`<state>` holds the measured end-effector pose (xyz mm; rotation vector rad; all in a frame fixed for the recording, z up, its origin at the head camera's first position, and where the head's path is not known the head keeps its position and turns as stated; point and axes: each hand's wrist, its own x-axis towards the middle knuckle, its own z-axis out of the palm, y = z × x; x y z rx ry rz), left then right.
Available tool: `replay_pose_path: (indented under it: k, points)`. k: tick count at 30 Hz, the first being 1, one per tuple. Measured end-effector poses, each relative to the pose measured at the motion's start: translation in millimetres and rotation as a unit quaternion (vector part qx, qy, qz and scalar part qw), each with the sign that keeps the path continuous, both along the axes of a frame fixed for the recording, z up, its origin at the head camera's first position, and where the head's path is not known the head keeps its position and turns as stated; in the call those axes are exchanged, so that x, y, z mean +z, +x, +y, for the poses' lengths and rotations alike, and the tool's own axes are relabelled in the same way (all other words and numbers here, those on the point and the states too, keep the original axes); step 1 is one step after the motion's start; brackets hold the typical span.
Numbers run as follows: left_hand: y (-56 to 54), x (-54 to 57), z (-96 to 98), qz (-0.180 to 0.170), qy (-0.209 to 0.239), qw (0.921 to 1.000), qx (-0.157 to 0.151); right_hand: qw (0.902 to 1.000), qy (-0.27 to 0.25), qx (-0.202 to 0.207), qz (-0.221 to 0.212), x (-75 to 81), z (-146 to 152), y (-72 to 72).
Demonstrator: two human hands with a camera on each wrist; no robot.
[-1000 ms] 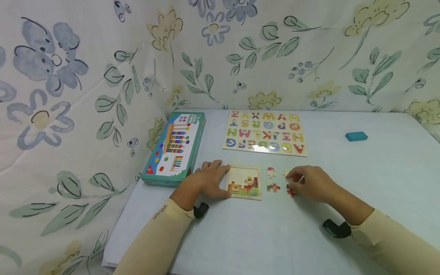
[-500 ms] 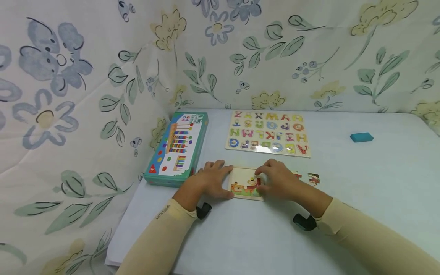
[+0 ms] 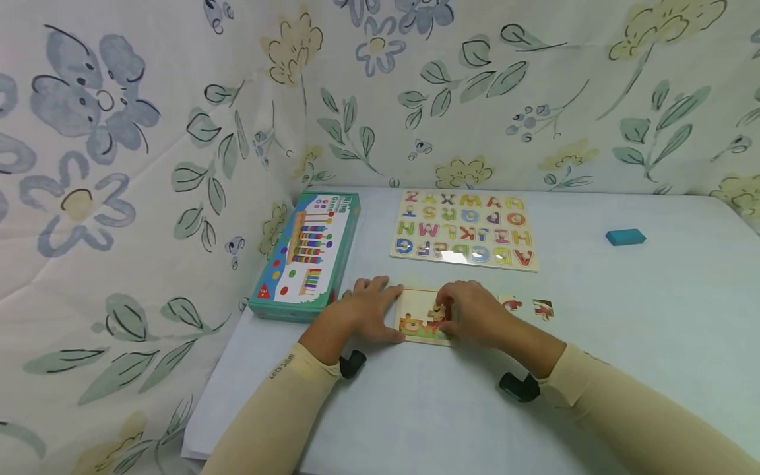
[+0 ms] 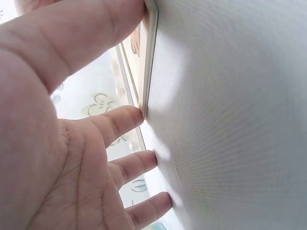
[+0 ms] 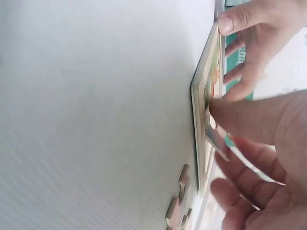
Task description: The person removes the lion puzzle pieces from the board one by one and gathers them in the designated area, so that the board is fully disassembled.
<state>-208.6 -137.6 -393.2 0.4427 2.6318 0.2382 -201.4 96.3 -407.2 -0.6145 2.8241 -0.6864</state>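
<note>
A square wooden jigsaw tray lies flat on the table, with a few colourful picture pieces set along its bottom and right side. My left hand is spread at its left side, thumb and index fingertip touching the corners. In the left wrist view its other fingertips rest on the tabletop. Over the tray's right part, my right hand pinches a jigsaw piece between thumb and fingers, tilted against the tray in the right wrist view. The head view hides this piece behind the fingers.
Loose jigsaw pieces lie right of the tray, partly behind the right hand. An alphabet board lies beyond it. A green ring game box stands close by the left hand, and a teal block sits at far right.
My right hand has moved left from the loose pieces to the tray, carrying a jigsaw piece, and has shifted slightly further left. My left hand has stayed at the tray's edge.
</note>
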Motion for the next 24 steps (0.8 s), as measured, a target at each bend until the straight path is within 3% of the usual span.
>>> replay_pose_path:
  k: [7,12,15,20,24]
  points:
    - [-0.7,-2.0,1.1,-0.001,0.001,1.0,-0.003,0.9977,-0.066,-0.008,-0.017,5.8,6,1.3]
    - [-0.6,-2.5,0.7,0.002,-0.002,1.0,-0.006,0.996,-0.089,-0.002,-0.002,13.0,16,2.3]
    - [-0.5,-2.4,0.3,0.002,-0.002,1.0,-0.004,0.995,-0.097,-0.013,-0.016,17.8,25,3.9]
    - [-0.5,-2.7,0.8,0.003,-0.003,1.0,-0.003,0.9946,-0.088,-0.042,-0.036,25.7,51,8.9]
    - [-0.5,-1.9,1.0,0.001,-0.009,1.0,-0.003,0.996,-0.06,-0.063,-0.02,27.9,82,13.4]
